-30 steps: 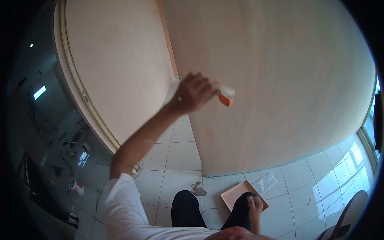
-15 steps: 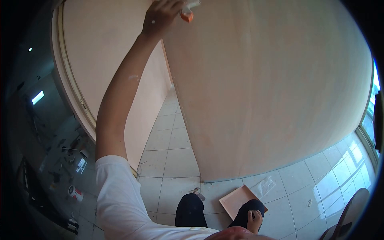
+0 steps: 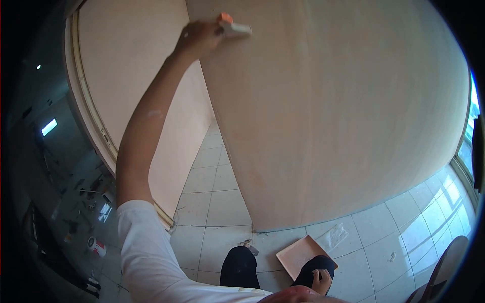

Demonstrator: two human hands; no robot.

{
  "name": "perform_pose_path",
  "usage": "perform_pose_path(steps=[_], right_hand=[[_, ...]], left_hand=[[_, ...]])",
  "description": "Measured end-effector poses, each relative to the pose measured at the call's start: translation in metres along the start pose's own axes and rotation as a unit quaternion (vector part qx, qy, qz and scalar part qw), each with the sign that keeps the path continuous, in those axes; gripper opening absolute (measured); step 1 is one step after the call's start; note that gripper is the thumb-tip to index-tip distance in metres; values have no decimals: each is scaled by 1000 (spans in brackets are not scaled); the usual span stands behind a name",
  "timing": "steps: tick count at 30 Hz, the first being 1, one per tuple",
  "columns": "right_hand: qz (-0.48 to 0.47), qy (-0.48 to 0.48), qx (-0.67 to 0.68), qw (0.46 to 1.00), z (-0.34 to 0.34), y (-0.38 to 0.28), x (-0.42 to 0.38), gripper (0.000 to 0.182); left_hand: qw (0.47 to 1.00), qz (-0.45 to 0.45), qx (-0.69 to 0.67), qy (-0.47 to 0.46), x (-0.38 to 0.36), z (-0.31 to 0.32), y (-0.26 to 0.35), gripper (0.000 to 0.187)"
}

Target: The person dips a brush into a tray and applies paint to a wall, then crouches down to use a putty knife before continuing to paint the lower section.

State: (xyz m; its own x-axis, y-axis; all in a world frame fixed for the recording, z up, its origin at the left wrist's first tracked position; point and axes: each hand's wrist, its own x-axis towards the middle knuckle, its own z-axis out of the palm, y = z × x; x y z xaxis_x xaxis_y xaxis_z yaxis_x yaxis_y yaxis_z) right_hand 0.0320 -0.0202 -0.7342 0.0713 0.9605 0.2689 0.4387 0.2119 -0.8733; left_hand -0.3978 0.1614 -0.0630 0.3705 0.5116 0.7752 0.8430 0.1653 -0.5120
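Observation:
My left hand (image 3: pixel 201 39) is raised at the end of an outstretched arm, closed around a small hand tool (image 3: pixel 236 30) with a whitish body and an orange part. The tool is at the upper part of a pinkish-beige wall panel (image 3: pixel 323 116), close to its left edge; its exact kind is not clear. Down by my dark-trousered knee, my right hand (image 3: pixel 321 281) rests with its fingers curled; what they hold, if anything, is hidden. Beside that knee, a square pinkish tray (image 3: pixel 290 251) lies on the floor, partly covered by my leg.
A clear plastic sheet (image 3: pixel 335 237) lies on the tiled floor (image 3: pixel 371 230) behind the tray. Another pale panel (image 3: pixel 131 65) stands at left, with a narrow tiled gap between. A white and red bucket (image 3: pixel 96 246) sits in the dim area at left. At right is a bright window (image 3: pixel 467 151).
My left hand has come down slightly with the tool, which has turned: its orange part now points up and its whitish part to the right. My right hand stays at the knee.

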Motion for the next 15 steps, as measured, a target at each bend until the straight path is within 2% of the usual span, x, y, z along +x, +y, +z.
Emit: perform_pose_path(steps=[1,3,4,5,6,7,9,10,12,13,14,15], right_hand=[[8,-4,3,1000,-1,-2,0,14],[10,-4,7,1000,4,1,2,14],[12,-5,8,1000,5,3,2,14],[10,-4,9,1000,7,3,2,14],[6,-6,3,1000,9,3,2,14],[1,-9,-5,1000,8,3,3,13],[2,-12,-3,1000,6,5,4,13],[6,-14,3,1000,8,6,3,13],[15,-20,14,1000,8,11,6,14],[21,-23,19,999,7,16,7,14],[22,-22,23,999,9,20,8,14],[25,-20,22,999,11,24,10,15]], left_hand=[[999,-26,-2,31,19,-6,-11,19],[986,-43,-6,160,52,0,-37,25],[986,-43,-5,160,57,-2,-37,25],[977,-13,-3,212,64,-6,-34,16],[964,16,0,264,67,-10,-31,18],[964,13,1,266,59,-8,-30,18],[994,50,26,91,24,17,-27,35],[998,49,23,44,0,28,-16,37],[984,153,-79,52,-50,17,23,41],[980,158,-119,11,-64,19,29,40],[984,92,-114,-105,-69,4,42,36],[983,88,-111,-112,-63,-8,53,33]])
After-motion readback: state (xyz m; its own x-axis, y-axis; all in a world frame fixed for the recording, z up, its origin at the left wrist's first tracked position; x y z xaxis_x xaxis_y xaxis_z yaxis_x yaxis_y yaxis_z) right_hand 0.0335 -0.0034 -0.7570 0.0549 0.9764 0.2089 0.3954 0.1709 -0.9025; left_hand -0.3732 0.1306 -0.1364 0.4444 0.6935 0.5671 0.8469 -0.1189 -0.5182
